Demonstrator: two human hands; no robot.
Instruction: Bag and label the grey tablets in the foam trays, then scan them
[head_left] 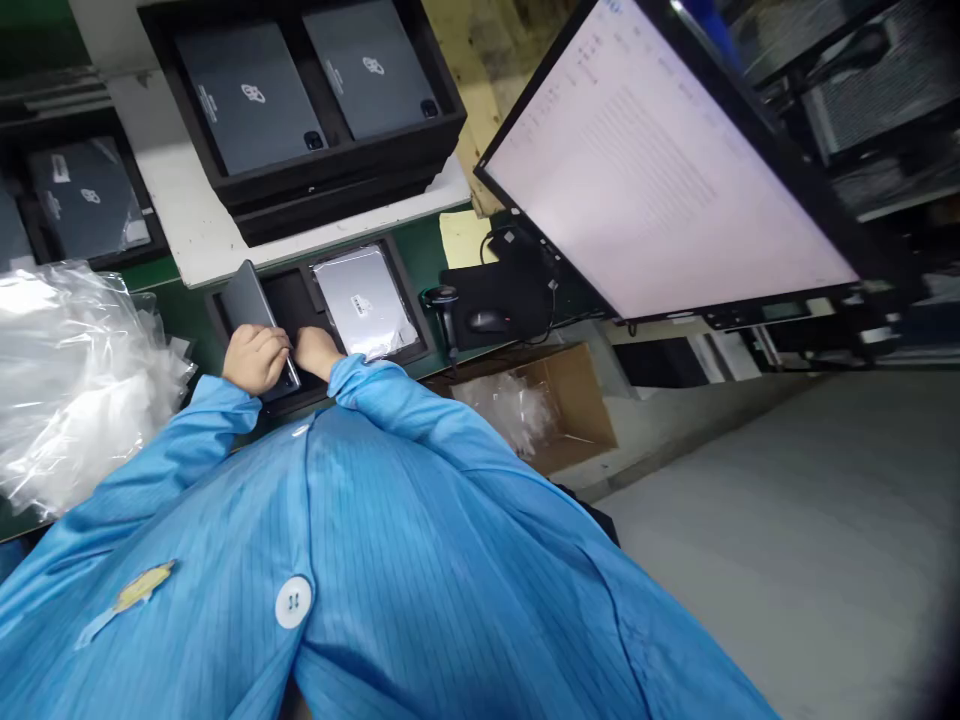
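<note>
My left hand (256,358) is closed around the near end of a dark grey tablet (253,300), which is tilted up on its long edge. Just right of it, my right hand (316,352) is curled by the tablet's near end; its fingertips are hidden, so what it grips does not show. Both hands are over a black foam tray (306,290) with two compartments. In the tray's right compartment lies a second tablet (363,300) in clear film, with a small label on its back.
Stacked black trays (247,190) with tablets stand beyond; another tray (142,185) is at far left. Clear plastic bags (75,370) pile up at left. To the right are a handheld scanner (442,305), a mouse (487,321), a monitor (660,160) and a cardboard box (589,400).
</note>
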